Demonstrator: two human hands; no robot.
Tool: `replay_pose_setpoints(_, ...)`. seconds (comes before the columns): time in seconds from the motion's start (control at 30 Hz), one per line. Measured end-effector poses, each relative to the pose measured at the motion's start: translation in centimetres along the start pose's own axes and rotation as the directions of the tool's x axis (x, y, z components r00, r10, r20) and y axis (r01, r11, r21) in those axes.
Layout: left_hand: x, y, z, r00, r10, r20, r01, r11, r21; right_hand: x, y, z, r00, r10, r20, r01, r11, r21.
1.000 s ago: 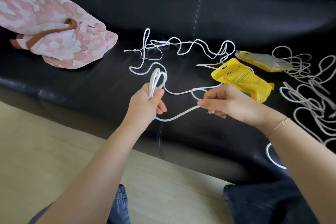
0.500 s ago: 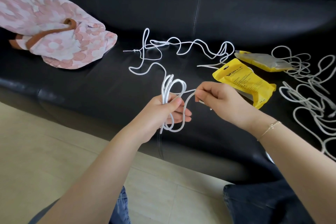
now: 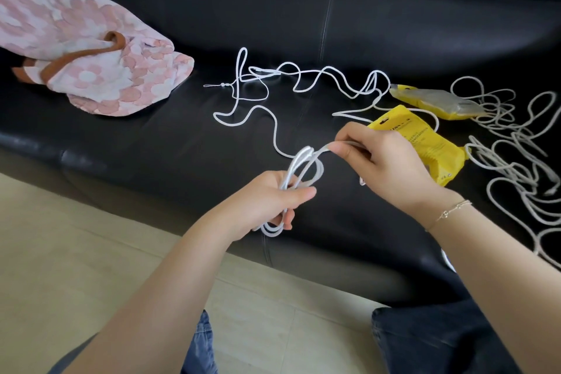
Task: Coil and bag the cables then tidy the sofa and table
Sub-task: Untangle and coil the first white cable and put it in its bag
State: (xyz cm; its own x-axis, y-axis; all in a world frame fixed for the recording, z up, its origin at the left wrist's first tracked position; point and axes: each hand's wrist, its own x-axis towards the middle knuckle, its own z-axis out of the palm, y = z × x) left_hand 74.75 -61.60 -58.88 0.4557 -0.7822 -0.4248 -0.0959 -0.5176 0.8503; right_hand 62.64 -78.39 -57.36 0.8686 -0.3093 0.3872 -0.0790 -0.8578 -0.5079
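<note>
A domestic living room. A black leather sofa (image 3: 394,24), with stitched seams between its cushions and a padded backrest, stands on a floor of pale beige tiles (image 3: 76,252). A pink, flower-patterned blanket (image 3: 91,48) with brown trim lies rumpled on the seat at left, and loose white cables (image 3: 303,79) and yellow retail bags (image 3: 425,149) are strewn across the cushions.

A pink-and-white floral blanket (image 3: 91,58) with a brown trim lies bunched at ten o'clock. Beige floor tiles (image 3: 76,252) fill seven o'clock.
</note>
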Motion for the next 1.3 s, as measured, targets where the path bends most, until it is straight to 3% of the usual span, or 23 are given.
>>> replay_pose_setpoints(0.1,0.3,-0.4,0.3,1.0,0.018,0.005,-0.018,0.999,-0.03,0.3,-0.4,0.7,0.997,0.061,0.041,-0.066,0.99,0.123)
replay_pose_setpoints(0.2,0.4,-0.8,0.5,1.0,0.028,0.014,-0.028,0.999,-0.024,0.5,-0.2,0.9,0.961,0.146,0.235,-0.201,0.952,0.232)
replay_pose_setpoints(0.27,0.3,-0.7,0.6,0.999,0.036,0.04,-0.036,0.999,-0.007,0.4,-0.2,1.0,0.948,0.13,0.292,-0.201,0.952,0.23)
replay_pose_setpoints(0.5,-0.1,-0.2,0.4,0.997,-0.001,0.081,-0.008,0.993,0.117,0.1,-0.7,1.4,0.976,0.038,0.216,-0.097,0.959,0.266)
replay_pose_setpoints(0.63,-0.2,0.0,0.2,0.997,0.006,0.071,-0.008,1.0,0.016,0.3,-0.7,1.1,0.985,0.085,0.149,-0.124,0.954,0.274)
replay_pose_setpoints(0.7,-0.3,0.2,0.0,0.999,0.029,0.046,-0.022,0.989,-0.143,0.5,-0.3,0.5,0.973,0.168,0.157,-0.21,0.928,0.306)
replay_pose_setpoints(0.8,-0.3,0.6,-1.0,0.999,0.036,-0.022,-0.042,0.88,-0.473,0.5,0.1,-0.2,0.938,0.239,0.251,-0.311,0.899,0.308)
replay_pose_setpoints(0.9,-0.2,0.8,-2.2,0.993,-0.06,-0.098,-0.038,0.634,-0.772,0.3,0.1,-0.5,0.917,0.271,0.294,-0.358,0.883,0.303)
replay_pose_setpoints(0.97,-0.2,0.8,-2.6,0.982,-0.125,-0.142,-0.064,0.488,-0.871,0.3,0.2,-0.8,0.923,0.275,0.27,-0.351,0.889,0.295)
replay_pose_setpoints(1.0,-0.2,0.8,-2.6,0.979,-0.132,-0.157,-0.078,0.472,-0.878,0.3,0.3,-0.9,0.929,0.276,0.246,-0.341,0.897,0.282)
replay_pose_setpoints(1.13,-0.3,1.1,-1.6,0.986,-0.088,-0.139,-0.063,0.581,-0.812,0.1,0.1,0.2,0.954,0.242,0.179,-0.275,0.941,0.196)
replay_pose_setpoints(1.3,-0.1,1.1,0.0,0.992,-0.068,-0.104,-0.033,0.664,-0.747,-0.2,-1.0,1.8,0.952,0.142,0.273,-0.149,0.989,0.008)
